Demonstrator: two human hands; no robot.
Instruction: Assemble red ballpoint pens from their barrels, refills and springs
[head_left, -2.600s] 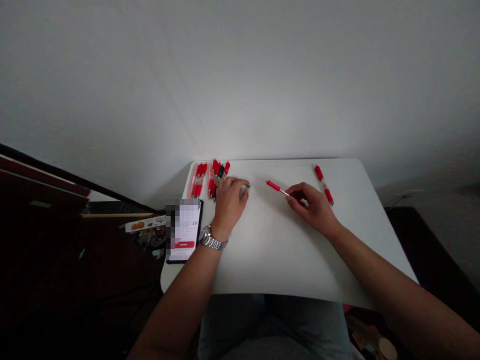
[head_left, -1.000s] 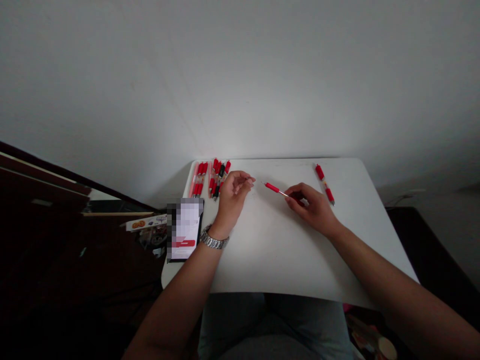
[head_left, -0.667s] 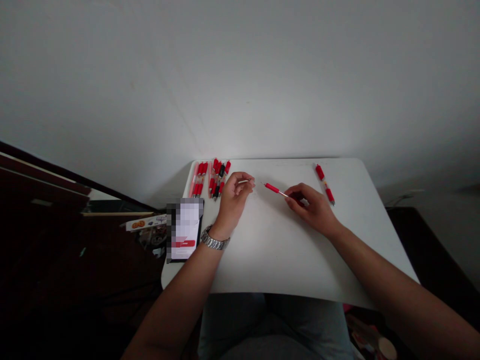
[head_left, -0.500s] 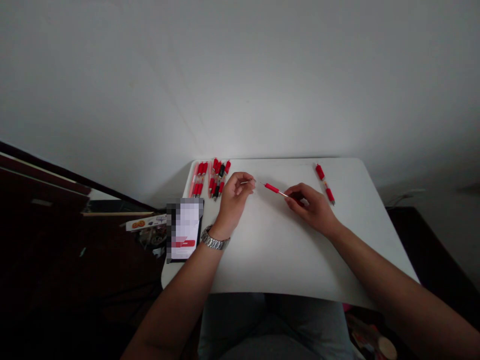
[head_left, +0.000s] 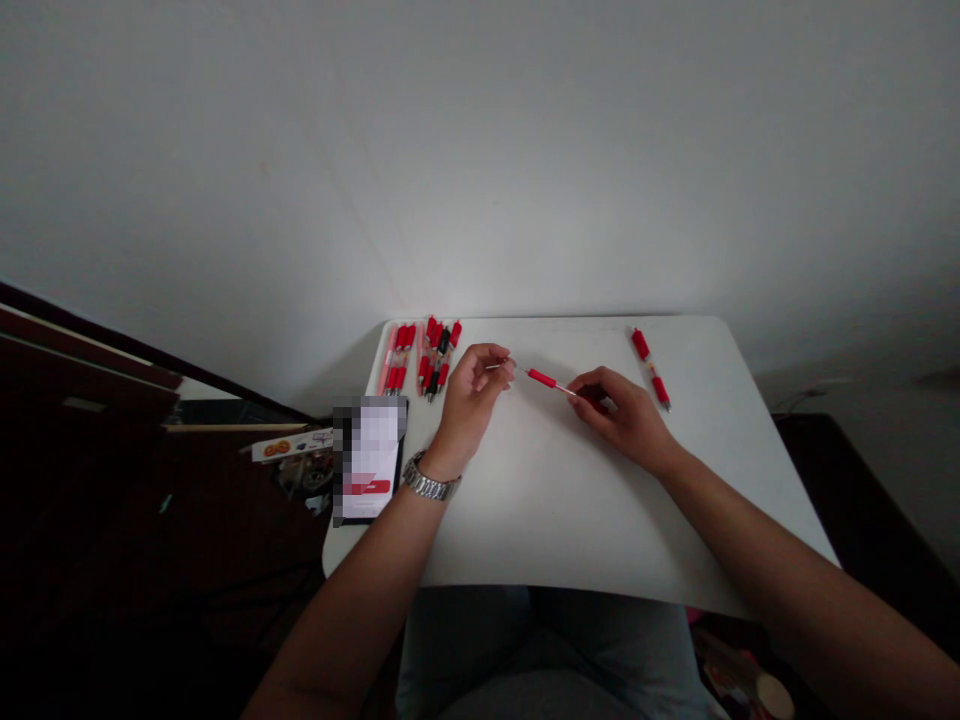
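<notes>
- Pen (head_left: 541, 379), red grip, held above the middle of the table (head_left: 585, 500), slanting; thin tip points toward the table's far left.
- Right hand (head_left: 619, 412): thumb and fingers clamped on the pen's rear part, which they mostly cover.
- Left hand (head_left: 472, 385): thumb and forefinger pressed together on a small piece (head_left: 513, 363), just at the pen's tip, left of table centre. Contact between piece and tip: cannot tell.
- Loose pen (head_left: 649, 370): lies toward the table's far right, red at both ends. Clear barrel between holds something yellowish, too small to identify.
- Red pens (head_left: 400, 358), black pen (head_left: 443, 340) and pink sticks (head_left: 388, 360): table's far left corner, side by side. Some barrels clear; contents unreadable.
- Phone (head_left: 371, 455): table's left edge, screen lit.
- Watch (head_left: 431, 478): left wrist, above table's left part.
</notes>
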